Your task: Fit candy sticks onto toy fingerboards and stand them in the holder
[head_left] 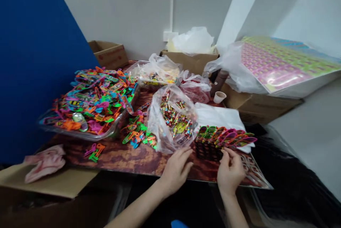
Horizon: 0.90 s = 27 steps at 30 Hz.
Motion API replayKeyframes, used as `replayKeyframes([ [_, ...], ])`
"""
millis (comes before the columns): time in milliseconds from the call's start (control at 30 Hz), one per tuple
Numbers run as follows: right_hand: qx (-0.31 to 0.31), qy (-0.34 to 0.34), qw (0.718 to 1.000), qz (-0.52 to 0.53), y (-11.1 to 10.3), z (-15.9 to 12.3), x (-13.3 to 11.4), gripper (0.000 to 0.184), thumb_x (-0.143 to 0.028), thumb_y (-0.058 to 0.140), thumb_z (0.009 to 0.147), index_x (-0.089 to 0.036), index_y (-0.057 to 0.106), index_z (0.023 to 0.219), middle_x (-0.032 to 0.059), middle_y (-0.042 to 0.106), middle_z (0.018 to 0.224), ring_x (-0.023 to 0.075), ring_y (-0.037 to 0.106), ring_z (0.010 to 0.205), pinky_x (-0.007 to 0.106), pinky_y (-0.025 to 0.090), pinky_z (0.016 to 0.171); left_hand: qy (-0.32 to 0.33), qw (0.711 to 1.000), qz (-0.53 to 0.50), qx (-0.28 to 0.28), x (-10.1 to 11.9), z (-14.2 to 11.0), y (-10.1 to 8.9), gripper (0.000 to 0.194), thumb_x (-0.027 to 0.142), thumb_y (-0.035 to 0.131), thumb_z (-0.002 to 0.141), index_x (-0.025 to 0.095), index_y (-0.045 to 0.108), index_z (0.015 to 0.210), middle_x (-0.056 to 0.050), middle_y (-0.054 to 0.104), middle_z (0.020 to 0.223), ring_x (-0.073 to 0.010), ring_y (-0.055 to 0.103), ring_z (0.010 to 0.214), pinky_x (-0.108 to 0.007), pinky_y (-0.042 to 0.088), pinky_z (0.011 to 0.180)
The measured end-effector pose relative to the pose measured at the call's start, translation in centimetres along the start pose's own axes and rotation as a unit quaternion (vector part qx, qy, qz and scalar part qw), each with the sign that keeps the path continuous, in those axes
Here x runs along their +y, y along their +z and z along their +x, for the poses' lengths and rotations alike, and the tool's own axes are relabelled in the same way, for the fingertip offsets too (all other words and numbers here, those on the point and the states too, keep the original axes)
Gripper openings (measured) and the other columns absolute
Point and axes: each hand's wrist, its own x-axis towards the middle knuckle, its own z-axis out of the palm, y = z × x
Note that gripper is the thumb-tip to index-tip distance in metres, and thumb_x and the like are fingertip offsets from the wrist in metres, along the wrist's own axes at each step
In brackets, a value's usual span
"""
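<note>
My left hand rests over the table's front edge, fingers stretched forward and thumb apart, with nothing seen in it. Just beyond its fingertips lies an open clear plastic bag with many small colourful striped sticks inside. My right hand is closed, thumb and finger pinched at the front of a dark rack; what they hold is too small to make out. A row of colourful oval plastic pieces leans along the rack's top. White plastic sheets lie behind it.
A clear tray heaped with bright plastic pieces stands at left, loose ones beside it. A pink cloth hangs near the front left. Behind are a paper cup, a bagged tray and cardboard boxes; printed sheets sit right.
</note>
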Motion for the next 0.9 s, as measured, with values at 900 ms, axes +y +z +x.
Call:
replayKeyframes([
  [900, -0.378, 0.0, 0.923, 0.075, 11.6, -1.2, -6.4, 0.019, -0.03, 0.043, 0.076, -0.018, 0.054, 0.086, 0.0048, 0.059, 0.08, 0.0203, 0.057, 0.075, 0.03, 0.045, 0.068, -0.106, 0.931, 0.332, -0.109, -7.4, -1.8, -10.4, 0.03, 0.006, 0.038, 0.085, 0.019, 0.055, 0.107, -0.01, 0.054, 0.116, -0.0212, 0.06, 0.096, -0.031, 0.048, 0.077],
])
